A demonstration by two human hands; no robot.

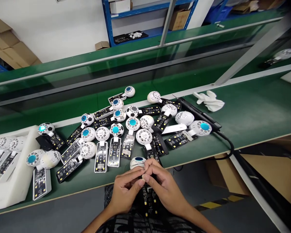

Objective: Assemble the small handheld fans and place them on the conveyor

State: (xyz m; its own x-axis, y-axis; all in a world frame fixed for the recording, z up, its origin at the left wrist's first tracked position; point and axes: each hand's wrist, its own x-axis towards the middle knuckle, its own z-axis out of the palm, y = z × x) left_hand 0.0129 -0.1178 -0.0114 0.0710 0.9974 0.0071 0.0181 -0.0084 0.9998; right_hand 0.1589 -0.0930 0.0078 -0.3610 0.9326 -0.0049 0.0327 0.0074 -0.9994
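Note:
My left hand (128,187) and my right hand (163,183) meet over the near edge of the bench, fingers closed and fingertips pressed together. Between them is a ball-headed circuit-board device. Its white round head (135,161) with a dark blue disc shows just past my fingers, and its black circuit board (149,204) with small yellow-white LEDs hangs below, toward my lap. My fingers cover the neck where head and board join. Just beyond my hands lies a similar device (144,137), its board pointing toward me.
Several more ball-headed devices (115,129) are spread over the green bench (247,113). A white foam tray (26,171) holds others at left. A black corded tool (196,111) and crumpled white gloves (210,101) lie to the right. Behind runs a green conveyor (87,94) with metal rails.

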